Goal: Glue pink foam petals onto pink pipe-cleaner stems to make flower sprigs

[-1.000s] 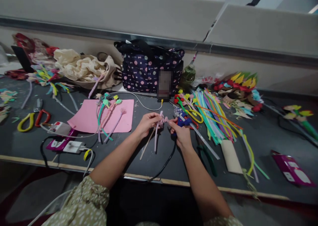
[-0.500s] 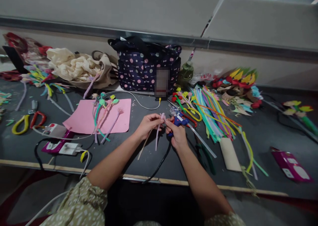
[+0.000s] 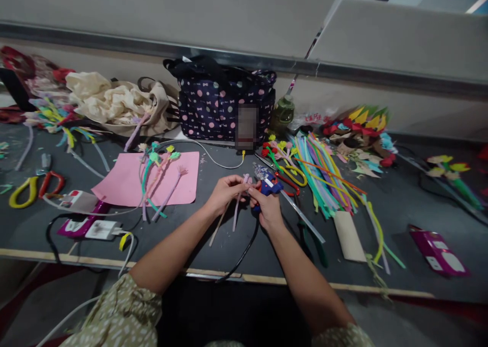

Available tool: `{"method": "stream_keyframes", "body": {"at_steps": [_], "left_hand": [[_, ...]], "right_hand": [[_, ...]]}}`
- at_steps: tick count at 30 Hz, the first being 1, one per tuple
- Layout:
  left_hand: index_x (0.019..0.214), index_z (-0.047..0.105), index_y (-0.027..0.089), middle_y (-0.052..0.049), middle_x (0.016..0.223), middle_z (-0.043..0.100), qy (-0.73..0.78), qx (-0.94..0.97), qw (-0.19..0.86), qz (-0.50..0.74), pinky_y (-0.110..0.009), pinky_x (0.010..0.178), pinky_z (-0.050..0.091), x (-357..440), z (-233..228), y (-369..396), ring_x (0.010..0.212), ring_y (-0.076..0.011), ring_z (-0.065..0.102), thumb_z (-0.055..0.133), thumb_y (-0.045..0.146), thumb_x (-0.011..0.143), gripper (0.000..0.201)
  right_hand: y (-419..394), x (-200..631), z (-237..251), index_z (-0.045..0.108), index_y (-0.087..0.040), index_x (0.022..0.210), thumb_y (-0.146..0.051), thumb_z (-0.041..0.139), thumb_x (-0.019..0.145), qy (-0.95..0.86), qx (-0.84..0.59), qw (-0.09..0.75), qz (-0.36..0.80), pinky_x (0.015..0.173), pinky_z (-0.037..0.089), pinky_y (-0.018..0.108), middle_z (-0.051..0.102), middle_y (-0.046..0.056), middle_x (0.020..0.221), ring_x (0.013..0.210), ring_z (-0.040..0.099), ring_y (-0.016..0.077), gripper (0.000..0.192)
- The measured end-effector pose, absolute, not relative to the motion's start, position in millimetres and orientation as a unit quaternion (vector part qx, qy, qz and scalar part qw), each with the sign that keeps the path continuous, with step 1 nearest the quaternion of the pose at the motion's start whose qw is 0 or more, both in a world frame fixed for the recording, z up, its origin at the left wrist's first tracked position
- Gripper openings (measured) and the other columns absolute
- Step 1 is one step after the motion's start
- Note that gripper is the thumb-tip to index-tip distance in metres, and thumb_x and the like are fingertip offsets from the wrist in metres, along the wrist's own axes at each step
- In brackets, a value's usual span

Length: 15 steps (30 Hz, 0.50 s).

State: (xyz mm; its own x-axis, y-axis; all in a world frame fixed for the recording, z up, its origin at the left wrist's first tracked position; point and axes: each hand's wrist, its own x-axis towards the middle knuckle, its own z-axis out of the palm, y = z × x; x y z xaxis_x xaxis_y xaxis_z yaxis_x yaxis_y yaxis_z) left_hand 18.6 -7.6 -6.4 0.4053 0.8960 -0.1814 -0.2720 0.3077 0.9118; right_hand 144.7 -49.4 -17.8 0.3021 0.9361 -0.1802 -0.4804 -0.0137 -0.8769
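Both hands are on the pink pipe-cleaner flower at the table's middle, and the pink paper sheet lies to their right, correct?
Not quite. In the head view the left hand and right hand do hold the pink pipe-cleaner flower, but the pink paper sheet lies to their left.

A pale pink pipe-cleaner flower [image 3: 239, 197], apparently half-formed, stems trailing toward the table edge.

Surface [image 3: 400, 204] dark grey. Bag [image 3: 221, 108] at back edge: navy, pink and white dots. Paper sheet [image 3: 125, 181] pink. Glue gun [image 3: 267, 186] blue. Pipe-cleaner flower [image 3: 244, 181] pale pink. Pipe-cleaner bundle [image 3: 324, 174]: green, yellow, orange, purple. Scissors [image 3: 32, 186] near left edge: yellow and red handles. Sleeve [image 3: 118, 316] olive, white flecks.
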Motion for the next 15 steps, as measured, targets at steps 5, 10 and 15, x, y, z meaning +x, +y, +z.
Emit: {"method": "stream_keyframes", "body": {"at_steps": [5, 10, 15], "left_hand": [[0.076, 0.067, 0.011, -0.003, 0.066, 0.065, 0.384, 0.430, 0.713, 0.399, -0.022, 0.055, 0.051, 15.1, -1.3, -5.2, 0.057, -0.0105, 0.060, 0.083, 0.035, 0.064, 0.031], [0.076, 0.065, 0.010, -0.006, 0.070, 0.068, 0.364, 0.396, 0.758, 0.370, -0.023, 0.056, 0.053, 13.3, -0.7, -2.4, 0.057, -0.0108, 0.063, 0.085, 0.031, 0.062, 0.032], [0.076, 0.063, 0.010, -0.005, 0.068, 0.068, 0.356, 0.381, 0.772, 0.363, -0.021, 0.055, 0.053, 13.7, -5.7, -1.5, 0.054, -0.0098, 0.062, 0.087, 0.029, 0.059, 0.035]], "right_hand": [[-52.0, 146.7, -18.8, 0.057, -0.019, 0.081, -0.034, 0.082, 0.060, -0.271, -0.487, 0.649, 0.517, 0.040, 0.041, 0.020, 0.061, -0.006, 0.061, 0.042, 0.046, 0.0065, 0.036], [-54.8, 149.4, -20.7, 0.067, -0.018, 0.087, -0.035, 0.079, 0.065, -0.316, -0.527, 0.633, 0.471, 0.045, 0.044, 0.020, 0.067, -0.001, 0.071, 0.052, 0.054, 0.0089, 0.031], [-56.4, 149.1, -23.7, 0.070, -0.018, 0.093, -0.039, 0.077, 0.068, -0.364, -0.537, 0.618, 0.445, 0.048, 0.047, 0.022, 0.071, 0.003, 0.084, 0.059, 0.059, 0.0115, 0.034]]}}
